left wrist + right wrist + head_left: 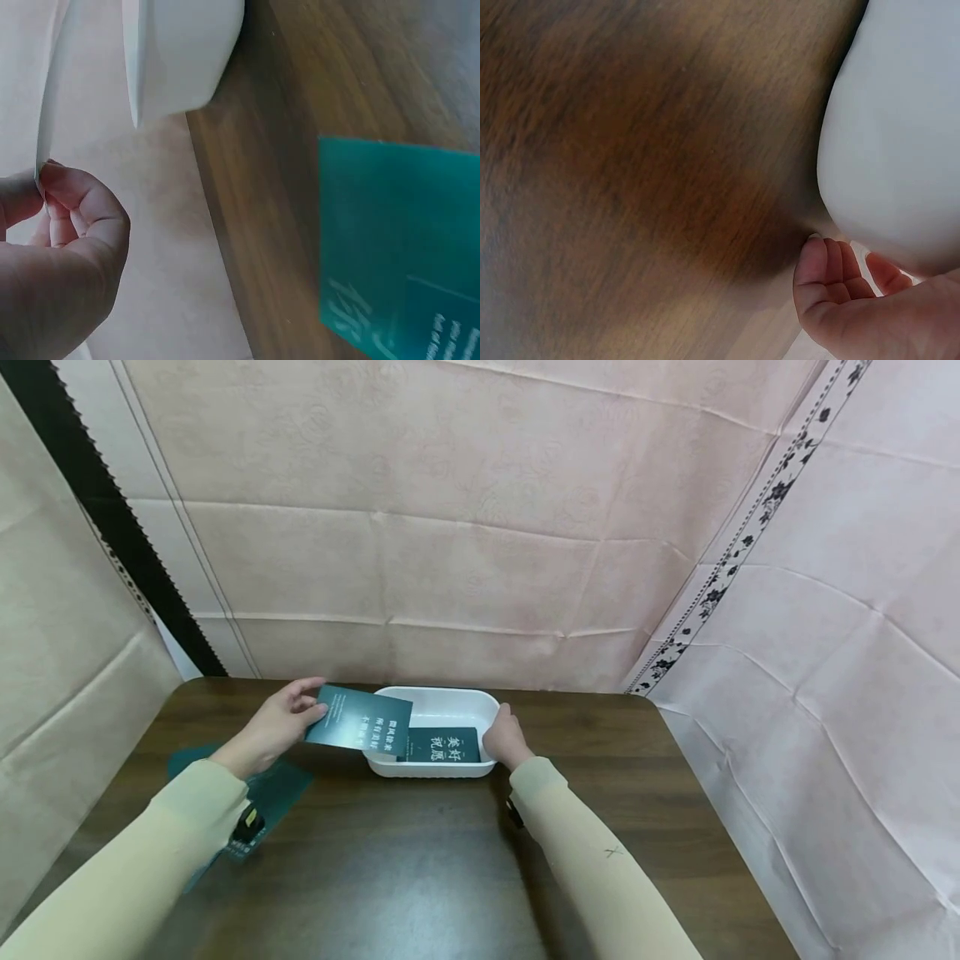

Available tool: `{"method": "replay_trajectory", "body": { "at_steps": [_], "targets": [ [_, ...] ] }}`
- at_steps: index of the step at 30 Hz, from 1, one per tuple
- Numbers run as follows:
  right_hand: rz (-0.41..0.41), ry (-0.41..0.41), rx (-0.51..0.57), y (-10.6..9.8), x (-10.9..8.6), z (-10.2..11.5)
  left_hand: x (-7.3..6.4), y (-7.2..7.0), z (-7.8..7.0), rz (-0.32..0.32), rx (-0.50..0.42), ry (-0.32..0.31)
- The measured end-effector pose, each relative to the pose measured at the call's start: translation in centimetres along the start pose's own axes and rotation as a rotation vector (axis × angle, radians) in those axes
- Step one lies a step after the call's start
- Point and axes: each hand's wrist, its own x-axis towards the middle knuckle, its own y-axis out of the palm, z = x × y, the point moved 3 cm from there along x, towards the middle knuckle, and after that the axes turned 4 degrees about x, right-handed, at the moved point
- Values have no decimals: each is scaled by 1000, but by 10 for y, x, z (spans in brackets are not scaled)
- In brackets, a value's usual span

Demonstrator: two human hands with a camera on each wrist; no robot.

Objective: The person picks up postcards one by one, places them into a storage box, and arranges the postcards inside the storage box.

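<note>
My left hand [279, 725] pinches a dark green card [358, 720] with white lettering by its left edge, between thumb and fingers. The card is tilted and covers the left part of a white rectangular tray [450, 696]. Inside the tray lies another dark green card [444, 745] with large white characters. At the tray's right end, my right hand [507, 739] grips the rim. From the right wrist view, curled fingers [821, 270] show against the tray's outer wall [896, 135]; the thumb's contact is partly hidden.
More green cards or sheets [281, 793] lie on the wooden table [390, 868] beneath my left forearm, partly hidden by it. One appears large in the left wrist view as a teal printed sheet [390, 217]. Light patterned cloth [420, 568] hangs behind the table's back edge and along both sides.
</note>
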Motion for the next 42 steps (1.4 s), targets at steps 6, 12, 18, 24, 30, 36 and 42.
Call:
{"method": "replay_trajectory", "body": {
  "at_steps": [6, 12, 18, 24, 30, 36, 42],
  "targets": [
    [-3, 3, -3, 1, 2, 1, 10, 15, -12, -17, 1, 21],
    [-3, -3, 1, 1, 2, 1, 25, 36, -22, -33, 6, 4],
    [1, -17, -5, 2, 2, 1, 38, 61, -35, -47, 121, 32],
    [-4, -17, 9, 3, 0, 1, 44, 81, -37, -23, 191, 43],
    [-12, -31, 20, 3, -3, 4, 52, 94, -34, 6, 230, 45],
    [-4, -2, 28, 1, -2, 3, 62, 106, -32, 55, 295, 60],
    [2, 8, 22, 0, 0, 1, 69, 121, -31, 114, 477, 82]
  ]
}}
